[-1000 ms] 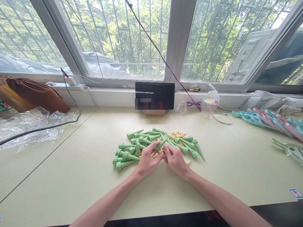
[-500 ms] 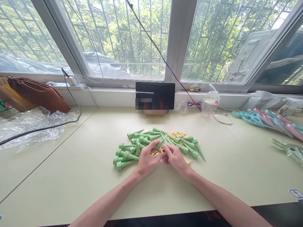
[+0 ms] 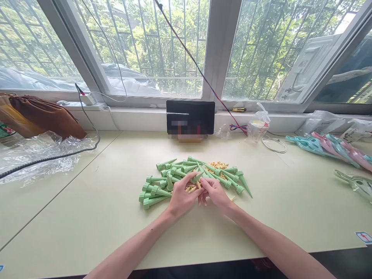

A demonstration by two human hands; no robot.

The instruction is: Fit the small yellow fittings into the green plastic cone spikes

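Observation:
My left hand (image 3: 182, 194) is closed around a green plastic spike (image 3: 197, 177), whose pointed end tilts up to the right. Close beside it, the fingers of my right hand (image 3: 214, 190) pinch a small yellow plastic piece (image 3: 199, 185) at the held spike; its exact contact is partly hidden by my fingers. Several more green spikes with ribbed caps (image 3: 155, 202) lie heaped to the left of my hands, and others (image 3: 228, 176) lie beyond and to the right. Loose yellow pieces (image 3: 190, 188) show between my hands, and a pile of them (image 3: 217, 166) sits behind the spikes.
A dark-screened tablet (image 3: 190, 116) stands at the back of the pale table (image 3: 95, 228). Clear plastic wrap (image 3: 43, 155) and a brown pouch (image 3: 49, 114) lie at left. At right are a bagged cup (image 3: 258, 128), a coiled white cable (image 3: 273, 145) and pink and teal plastic items (image 3: 331, 147).
My hands stay almost in place. The held spike has turned slightly, with its tip pointing more to the right, and my right fingers have shifted a little.

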